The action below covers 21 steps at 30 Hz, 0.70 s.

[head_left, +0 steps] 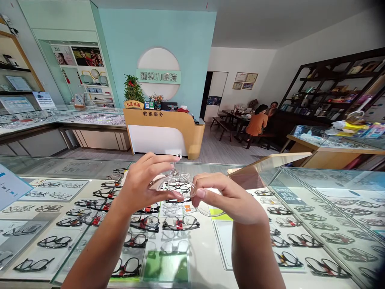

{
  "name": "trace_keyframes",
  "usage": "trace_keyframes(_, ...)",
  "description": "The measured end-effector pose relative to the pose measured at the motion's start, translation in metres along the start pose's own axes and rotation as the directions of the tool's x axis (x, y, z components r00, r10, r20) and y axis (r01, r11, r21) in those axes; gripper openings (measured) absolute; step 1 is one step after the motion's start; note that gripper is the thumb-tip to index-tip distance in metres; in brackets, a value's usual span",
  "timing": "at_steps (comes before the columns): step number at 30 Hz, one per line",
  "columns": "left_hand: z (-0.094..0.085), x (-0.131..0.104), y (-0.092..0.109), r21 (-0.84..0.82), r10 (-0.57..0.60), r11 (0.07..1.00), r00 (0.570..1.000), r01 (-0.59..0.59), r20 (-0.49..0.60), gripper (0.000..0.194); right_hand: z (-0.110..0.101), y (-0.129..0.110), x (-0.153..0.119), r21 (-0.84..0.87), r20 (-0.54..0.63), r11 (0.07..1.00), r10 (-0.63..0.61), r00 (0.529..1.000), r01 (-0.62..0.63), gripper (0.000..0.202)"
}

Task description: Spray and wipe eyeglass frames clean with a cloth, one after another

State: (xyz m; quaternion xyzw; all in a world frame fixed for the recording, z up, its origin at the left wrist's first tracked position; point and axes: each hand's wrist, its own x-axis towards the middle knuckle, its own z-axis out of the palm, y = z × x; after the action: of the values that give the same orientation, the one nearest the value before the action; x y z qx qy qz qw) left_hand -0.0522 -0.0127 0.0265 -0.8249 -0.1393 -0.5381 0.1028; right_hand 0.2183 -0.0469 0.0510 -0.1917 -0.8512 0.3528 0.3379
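Clear-framed eyeglasses (182, 185), one pair, held aloft between two hands above a glass-topped desk (207, 249). Left hand (142, 182): grip closed on the near-left part of the frame, fingers spread. Right hand (231, 196): grip pinched, thumb and fingers, on the right side. Beneath: rows of dark-rimmed glasses (180, 222); one green card (165, 265), near. Far: wooden reception counter (162, 132).

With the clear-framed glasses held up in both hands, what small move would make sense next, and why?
Perhaps tilt the clear-framed glasses slightly: the left hand and right hand both have fingers on them, and their see-through rims are hard to pick out against the eyeglasses on display.
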Motion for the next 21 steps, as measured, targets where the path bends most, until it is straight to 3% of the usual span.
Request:
trace_keyframes(13,0.0,-0.003,0.006,-0.028,0.037,0.999,0.999,-0.037,0.021,0.07,0.0,-0.003,-0.004,-0.008,-0.002,1.0,0.0,1.0,0.0,0.049)
trace_keyframes(21,0.001,-0.003,0.012,-0.142,-0.111,0.984,0.994,0.111,0.009,0.069,0.008,0.0,-0.005,0.213,-0.155,0.977,0.044,0.987,-0.01,0.064)
